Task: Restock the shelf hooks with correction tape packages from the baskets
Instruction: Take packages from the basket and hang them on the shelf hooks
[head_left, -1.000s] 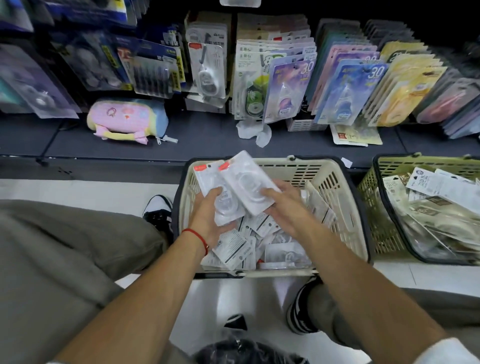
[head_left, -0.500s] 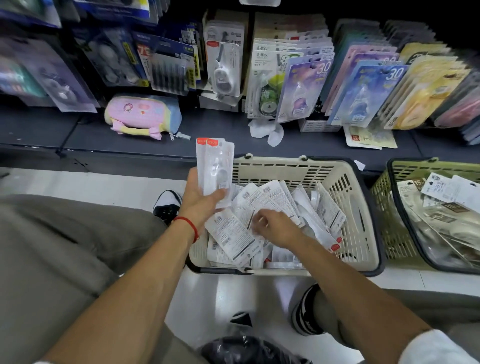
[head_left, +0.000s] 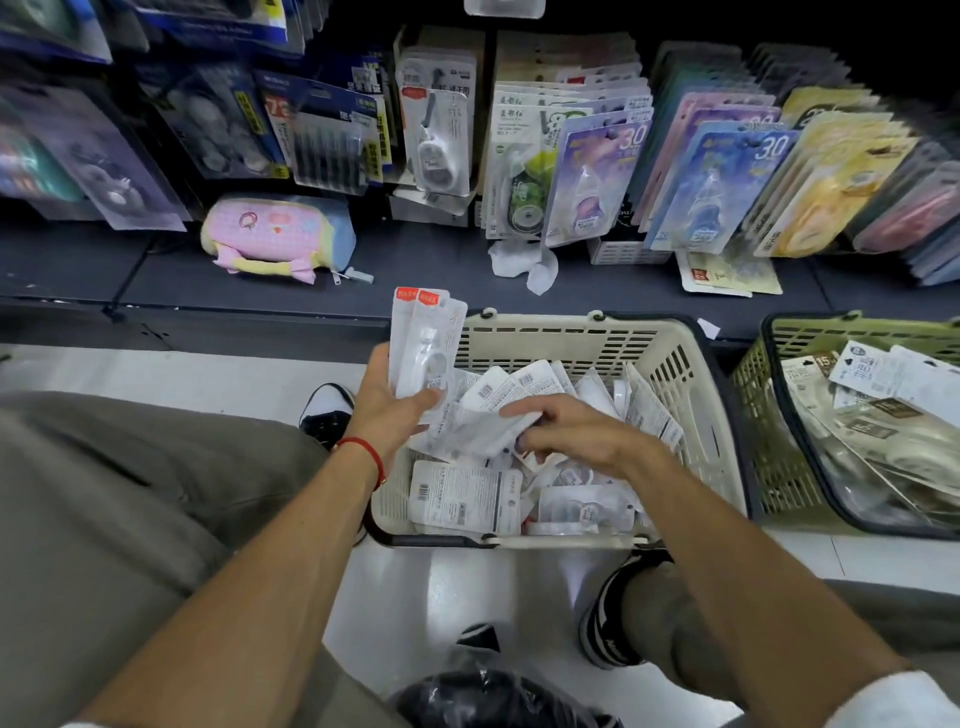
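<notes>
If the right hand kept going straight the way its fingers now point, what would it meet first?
Probably the left hand, which holds upright packages; the right hand points leftward, gripping a package over the cream basket. Depth is uncertain.

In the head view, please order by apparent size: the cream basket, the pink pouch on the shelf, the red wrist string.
1. cream basket
2. pink pouch, though it lies farther away
3. red wrist string

The packs (head_left: 423, 345) were white with red tabs. The cream basket (head_left: 691, 415) had a black rim; the basket (head_left: 753, 415) at the shelf's right edge was olive green, also black-rimmed. A red string (head_left: 371, 457) circled the wrist. The pouch (head_left: 275, 234) was pink with yellow and blue. The shelf (head_left: 415, 275) was dark grey, the floor (head_left: 166, 374) white.
</notes>
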